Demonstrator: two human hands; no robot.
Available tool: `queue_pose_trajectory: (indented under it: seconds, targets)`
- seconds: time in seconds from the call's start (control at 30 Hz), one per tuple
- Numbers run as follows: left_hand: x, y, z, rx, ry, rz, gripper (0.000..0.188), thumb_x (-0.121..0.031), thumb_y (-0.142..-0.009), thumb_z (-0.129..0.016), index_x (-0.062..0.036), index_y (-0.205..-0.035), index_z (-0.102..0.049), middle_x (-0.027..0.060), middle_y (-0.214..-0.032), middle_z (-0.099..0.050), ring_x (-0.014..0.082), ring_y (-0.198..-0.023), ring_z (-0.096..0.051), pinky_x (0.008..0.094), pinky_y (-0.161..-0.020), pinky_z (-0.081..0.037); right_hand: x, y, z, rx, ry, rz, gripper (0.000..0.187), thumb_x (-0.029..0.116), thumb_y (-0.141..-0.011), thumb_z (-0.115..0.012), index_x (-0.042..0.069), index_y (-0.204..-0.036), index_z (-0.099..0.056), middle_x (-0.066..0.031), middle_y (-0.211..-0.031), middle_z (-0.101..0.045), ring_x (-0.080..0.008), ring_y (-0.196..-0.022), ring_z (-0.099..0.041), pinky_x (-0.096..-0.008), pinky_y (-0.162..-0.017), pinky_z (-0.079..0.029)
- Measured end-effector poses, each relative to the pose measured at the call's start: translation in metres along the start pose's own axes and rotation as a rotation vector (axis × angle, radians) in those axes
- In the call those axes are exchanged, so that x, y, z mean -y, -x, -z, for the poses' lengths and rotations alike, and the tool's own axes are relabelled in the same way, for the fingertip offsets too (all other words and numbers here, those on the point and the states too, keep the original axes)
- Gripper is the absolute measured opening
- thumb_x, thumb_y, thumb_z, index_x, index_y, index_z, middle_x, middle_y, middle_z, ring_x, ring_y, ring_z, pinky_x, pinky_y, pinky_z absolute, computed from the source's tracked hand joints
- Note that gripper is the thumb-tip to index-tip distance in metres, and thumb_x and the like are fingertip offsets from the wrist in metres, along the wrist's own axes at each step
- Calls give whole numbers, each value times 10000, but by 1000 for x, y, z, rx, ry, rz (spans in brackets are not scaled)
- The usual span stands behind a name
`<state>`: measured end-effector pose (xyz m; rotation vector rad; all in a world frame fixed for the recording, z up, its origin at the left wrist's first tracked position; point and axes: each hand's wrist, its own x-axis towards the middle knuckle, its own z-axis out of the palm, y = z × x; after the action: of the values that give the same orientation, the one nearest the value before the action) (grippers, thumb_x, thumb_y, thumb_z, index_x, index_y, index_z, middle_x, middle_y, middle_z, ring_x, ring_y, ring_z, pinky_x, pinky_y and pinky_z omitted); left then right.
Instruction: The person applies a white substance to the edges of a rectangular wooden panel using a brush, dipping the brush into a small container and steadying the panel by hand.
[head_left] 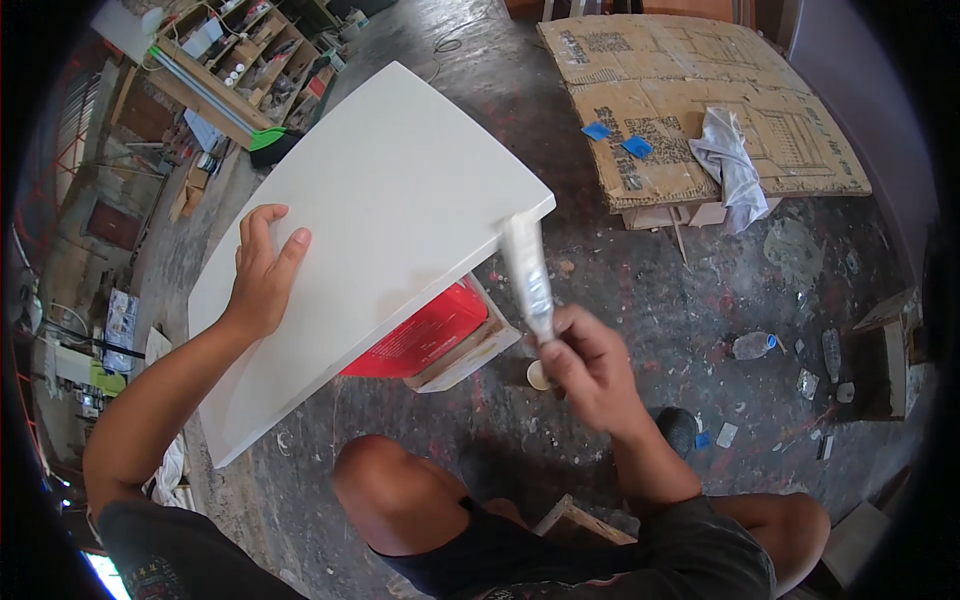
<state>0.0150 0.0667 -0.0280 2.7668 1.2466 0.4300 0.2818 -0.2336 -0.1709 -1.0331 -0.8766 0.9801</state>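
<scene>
A large white panel (390,190) lies tilted before me, propped on a red container (430,332) that is mostly hidden under it. My left hand (264,268) rests on the panel's left part, thumb and fingers apart, near its far left edge. In my right hand (595,375) is a flat paintbrush (530,275), gripped by its handle. Its pale bristles are at the panel's right edge, close to the right corner, and are blurred by motion. A small round cup (538,375) on the floor is partly hidden beside my right hand.
At the back right, a cardboard-covered bench (700,80) bears a white cloth (728,165) and blue scraps (637,147). A plastic bottle (752,346) and litter lie on the dark floor. Cluttered shelves (255,60) and a green-and-black broom head (270,145) are at far left.
</scene>
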Motion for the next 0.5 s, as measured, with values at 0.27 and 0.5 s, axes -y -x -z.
queue_pose_trajectory:
  seconds: [0.27,0.5]
  targets:
    - [2,0,-4,-4,17,10,587,-486,-1101,-492,-26,-1460,-426,190,-1469,-442,362,-1436,-420,514,-1210,-257,-3,3,1,-2,-68,60,120,140,-1019,-664,33,-1057,-626,21,-837,-640,-41,-736,-561,-254,-645,-437]
    - [3,-1,-2,3,5,7,590,-486,-1099,-493,-30,-1468,-422,186,-1476,-438,359,-1445,-408,517,-1212,-249,18,9,-4,274,108,84,105,124,-974,-718,34,-963,-664,47,-757,-600,-61,-633,-499,-289,-558,-402]
